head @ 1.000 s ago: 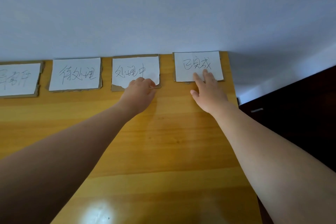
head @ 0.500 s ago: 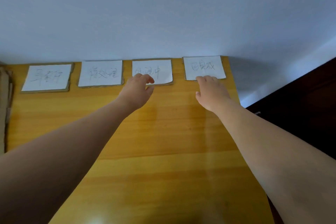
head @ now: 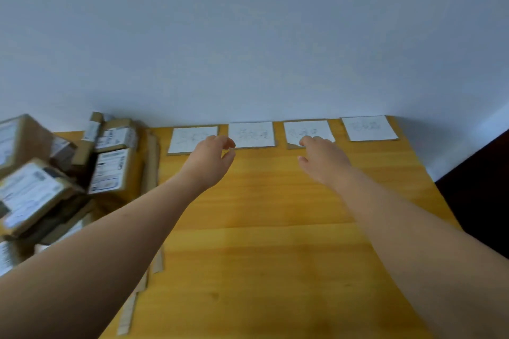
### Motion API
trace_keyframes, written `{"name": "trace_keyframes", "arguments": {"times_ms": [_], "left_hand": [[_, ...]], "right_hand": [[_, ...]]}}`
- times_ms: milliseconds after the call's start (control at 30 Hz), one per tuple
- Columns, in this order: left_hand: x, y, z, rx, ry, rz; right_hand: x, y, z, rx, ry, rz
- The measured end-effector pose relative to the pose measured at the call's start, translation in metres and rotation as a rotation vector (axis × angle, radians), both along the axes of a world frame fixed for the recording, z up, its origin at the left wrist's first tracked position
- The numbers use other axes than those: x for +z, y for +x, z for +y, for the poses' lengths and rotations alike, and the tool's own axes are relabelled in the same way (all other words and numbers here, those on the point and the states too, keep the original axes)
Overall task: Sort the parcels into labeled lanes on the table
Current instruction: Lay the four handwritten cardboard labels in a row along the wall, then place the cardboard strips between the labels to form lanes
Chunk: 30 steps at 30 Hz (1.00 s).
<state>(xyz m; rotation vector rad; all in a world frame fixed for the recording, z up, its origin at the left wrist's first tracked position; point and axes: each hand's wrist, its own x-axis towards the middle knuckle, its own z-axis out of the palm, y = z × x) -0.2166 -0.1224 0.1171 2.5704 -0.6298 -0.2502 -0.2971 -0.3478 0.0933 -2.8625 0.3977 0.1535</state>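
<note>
Writing on four label cards (head: 251, 134) blurred, unreadable.

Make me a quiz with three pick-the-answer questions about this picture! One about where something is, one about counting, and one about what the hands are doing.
1. Where is the pile of parcels?
A. At the table's left end
B. At the table's right end
C. On the floor

2. How many white label cards lie along the wall?
A. Two
B. Four
C. Six

3. What do the hands hold?
A. One parcel each
B. A pen
C. Nothing

Answers: 1 A, the boxes are stacked left of the cards. 2 B, four cards sit in a row. 3 C, the left hand and right hand are both empty, fingers loose.
</note>
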Motion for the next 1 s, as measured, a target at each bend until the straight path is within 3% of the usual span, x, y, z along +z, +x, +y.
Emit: {"name": "trace_keyframes", "arguments": {"times_ms": [267, 533, 833, 1000], "left_hand": [[-0.009, -0.014, 0.126, 0.170, 0.020, 0.035], [-0.053, -0.041, 0.203, 0.338, 0.126, 0.257], [-0.098, -0.045, 0.233, 0.378, 0.137, 0.447], [-0.113, -0.019, 0.231, 0.316, 0.161, 0.485]], "right_hand": [[0.000, 0.002, 0.120, 0.050, 0.172, 0.001], [-0.034, 0.005, 0.179, 0.118, 0.330, 0.145], [-0.082, 0.014, 0.223, 0.120, 0.334, 0.286], [-0.099, 0.028, 0.242, 0.058, 0.352, 0.225]]}}
